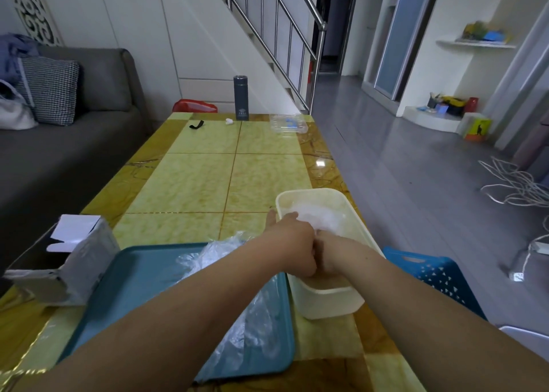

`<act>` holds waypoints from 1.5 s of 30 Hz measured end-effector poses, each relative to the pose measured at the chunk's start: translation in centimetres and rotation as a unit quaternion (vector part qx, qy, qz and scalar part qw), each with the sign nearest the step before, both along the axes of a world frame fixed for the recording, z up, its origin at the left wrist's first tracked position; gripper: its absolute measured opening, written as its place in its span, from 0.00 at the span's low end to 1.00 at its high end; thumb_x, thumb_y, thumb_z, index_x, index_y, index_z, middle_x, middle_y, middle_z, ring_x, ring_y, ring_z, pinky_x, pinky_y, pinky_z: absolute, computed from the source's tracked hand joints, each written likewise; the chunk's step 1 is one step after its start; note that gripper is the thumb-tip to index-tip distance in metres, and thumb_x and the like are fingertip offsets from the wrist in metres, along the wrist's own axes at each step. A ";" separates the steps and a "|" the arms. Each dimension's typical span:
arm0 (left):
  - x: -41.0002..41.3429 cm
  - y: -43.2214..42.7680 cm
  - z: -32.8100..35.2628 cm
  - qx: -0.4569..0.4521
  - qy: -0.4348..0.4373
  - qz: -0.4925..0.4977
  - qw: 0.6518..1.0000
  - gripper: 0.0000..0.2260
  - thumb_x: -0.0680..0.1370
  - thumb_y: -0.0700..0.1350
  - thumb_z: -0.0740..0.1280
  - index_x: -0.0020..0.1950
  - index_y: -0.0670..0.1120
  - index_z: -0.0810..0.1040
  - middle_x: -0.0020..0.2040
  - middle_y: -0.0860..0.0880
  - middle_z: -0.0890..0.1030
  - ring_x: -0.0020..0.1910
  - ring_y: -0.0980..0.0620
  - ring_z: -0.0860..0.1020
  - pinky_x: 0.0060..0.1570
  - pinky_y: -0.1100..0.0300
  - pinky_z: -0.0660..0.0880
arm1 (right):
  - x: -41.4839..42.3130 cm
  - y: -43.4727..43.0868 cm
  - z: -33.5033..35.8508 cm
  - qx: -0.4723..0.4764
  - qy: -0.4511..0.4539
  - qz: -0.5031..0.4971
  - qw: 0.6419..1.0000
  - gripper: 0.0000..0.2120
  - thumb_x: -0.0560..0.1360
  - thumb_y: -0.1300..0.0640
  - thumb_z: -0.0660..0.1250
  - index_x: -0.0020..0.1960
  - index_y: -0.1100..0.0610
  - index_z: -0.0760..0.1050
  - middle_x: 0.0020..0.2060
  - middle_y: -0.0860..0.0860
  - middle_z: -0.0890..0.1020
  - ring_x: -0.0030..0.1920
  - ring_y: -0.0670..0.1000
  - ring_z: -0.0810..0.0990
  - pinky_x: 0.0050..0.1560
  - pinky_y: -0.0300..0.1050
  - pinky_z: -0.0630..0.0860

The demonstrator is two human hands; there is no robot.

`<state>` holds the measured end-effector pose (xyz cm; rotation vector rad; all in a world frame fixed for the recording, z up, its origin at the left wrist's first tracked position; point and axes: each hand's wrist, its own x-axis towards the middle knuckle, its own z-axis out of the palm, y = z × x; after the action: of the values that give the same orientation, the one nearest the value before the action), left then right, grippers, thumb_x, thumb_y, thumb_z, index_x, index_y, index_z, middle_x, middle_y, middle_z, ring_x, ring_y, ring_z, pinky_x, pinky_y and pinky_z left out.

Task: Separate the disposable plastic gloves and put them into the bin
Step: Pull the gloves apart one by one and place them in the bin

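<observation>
Cream bin at the near right of the surface holds a crumpled glove, just beyond the knuckles of both hands. Left hand and right hand touch over the bin, fingers curled, though whether they pinch film I cannot tell. Remaining gloves lie left on the teal tray, nearer the left hand.

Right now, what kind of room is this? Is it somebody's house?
Most likely a living room in a home. A grey sofa with a cushion sits beside the tiled table, and a staircase railing rises behind it.
</observation>
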<state>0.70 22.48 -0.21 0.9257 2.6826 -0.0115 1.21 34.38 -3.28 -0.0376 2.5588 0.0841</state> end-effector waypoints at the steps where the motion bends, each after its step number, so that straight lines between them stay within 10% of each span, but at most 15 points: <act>1: 0.0 -0.9 -0.1 0.065 0.018 0.004 0.998 0.15 0.80 0.51 0.63 0.65 0.51 0.81 0.70 0.49 0.76 0.80 0.45 0.59 0.79 0.36 0.45 | 0.2 -0.1 0.7 -0.011 0.029 -0.006 0.999 0.26 0.83 0.47 0.61 0.79 0.54 0.66 0.74 0.58 0.71 0.72 0.61 0.70 0.74 0.59 0.66; 6: 1.6 -9.2 -1.7 0.375 0.115 0.100 0.915 0.10 0.81 0.46 0.69 0.61 0.49 0.84 0.69 0.50 0.79 0.70 0.48 0.73 0.68 0.57 0.68 | 3.8 -1.9 6.4 -0.002 0.132 -0.072 0.989 0.26 0.75 0.45 0.64 0.73 0.48 0.70 0.66 0.50 0.76 0.63 0.56 0.76 0.56 0.51 0.75; 11: 3.7 -16.3 -7.7 0.165 0.046 0.169 0.971 0.17 0.81 0.53 0.65 0.70 0.55 0.78 0.80 0.47 0.66 0.77 0.45 0.67 0.73 0.54 0.67 | 7.1 -7.8 9.9 -0.048 0.260 -0.001 0.964 0.10 0.73 0.56 0.65 0.53 0.53 0.71 0.56 0.51 0.74 0.61 0.56 0.73 0.49 0.48 0.69; 13: 4.8 -18.0 -9.8 0.126 0.008 0.167 0.978 0.18 0.78 0.55 0.62 0.67 0.56 0.79 0.80 0.46 0.66 0.77 0.43 0.67 0.72 0.53 0.67 | 7.7 -10.7 7.9 -0.155 0.302 0.011 0.941 0.17 0.72 0.58 0.62 0.60 0.51 0.76 0.59 0.48 0.76 0.63 0.53 0.74 0.53 0.48 0.74; 17: 5.5 -20.0 -12.0 0.133 0.048 0.117 0.983 0.19 0.75 0.57 0.53 0.48 0.50 0.79 0.52 0.50 0.78 0.54 0.45 0.79 0.54 0.52 0.74 | 8.2 -13.5 2.0 -0.344 0.232 -0.086 0.906 0.24 0.75 0.60 0.58 0.67 0.48 0.78 0.63 0.46 0.81 0.63 0.50 0.79 0.64 0.52 0.76; 23: 6.6 -21.8 -12.5 0.290 0.149 0.161 0.932 0.14 0.74 0.52 0.64 0.48 0.47 0.85 0.51 0.51 0.84 0.52 0.46 0.80 0.55 0.53 0.79 | 8.6 -12.5 -3.5 -0.433 0.240 -0.208 0.844 0.11 0.80 0.58 0.62 0.56 0.48 0.81 0.42 0.47 0.84 0.34 0.42 0.79 0.37 0.36 0.75; 25: 6.8 -21.9 -11.5 0.354 0.173 0.196 0.898 0.10 0.75 0.50 0.69 0.49 0.47 0.86 0.50 0.54 0.84 0.53 0.50 0.80 0.55 0.56 0.77 | 8.5 -12.2 -3.3 -0.463 0.250 -0.237 0.817 0.06 0.80 0.49 0.67 0.54 0.48 0.79 0.42 0.46 0.82 0.36 0.40 0.79 0.35 0.31 0.73; 29: 7.4 -21.0 -8.3 0.489 0.162 0.184 0.837 0.04 0.76 0.46 0.72 0.43 0.49 0.85 0.45 0.60 0.83 0.50 0.59 0.81 0.52 0.65 0.75 | 8.2 -12.1 -3.1 -0.565 0.145 -0.293 0.758 0.30 0.69 0.32 0.73 0.64 0.47 0.75 0.60 0.41 0.79 0.60 0.43 0.78 0.60 0.40 0.74; 34: 8.9 -20.4 -8.0 0.527 0.088 0.080 0.841 0.06 0.76 0.41 0.74 0.39 0.49 0.84 0.43 0.56 0.83 0.46 0.53 0.83 0.48 0.59 0.77 | 8.1 -11.6 -4.2 -0.691 0.059 -0.327 0.642 0.26 0.65 0.44 0.83 0.55 0.59 0.83 0.47 0.54 0.87 0.49 0.54 0.85 0.52 0.49 0.79; 40: 6.8 -20.4 -10.6 0.512 0.081 0.206 0.830 0.07 0.78 0.48 0.72 0.40 0.55 0.80 0.50 0.60 0.83 0.53 0.58 0.82 0.51 0.58 0.78 | 8.8 -11.3 -4.2 -0.649 0.070 -0.334 0.680 0.07 0.77 0.58 0.73 0.49 0.62 0.85 0.34 0.54 0.85 0.33 0.48 0.79 0.32 0.41 0.76; 45: 3.0 -22.0 -12.7 0.250 0.061 0.268 0.928 0.18 0.80 0.52 0.68 0.69 0.51 0.78 0.68 0.54 0.77 0.68 0.49 0.72 0.66 0.54 0.71 | 8.8 -11.8 -4.5 -0.618 0.098 -0.313 0.714 0.06 0.80 0.59 0.70 0.54 0.59 0.84 0.32 0.51 0.85 0.28 0.45 0.77 0.30 0.37 0.74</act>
<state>3.65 0.48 -12.96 0.2706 3.0214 0.7867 9.96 22.56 -7.76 0.3404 2.1604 -1.9318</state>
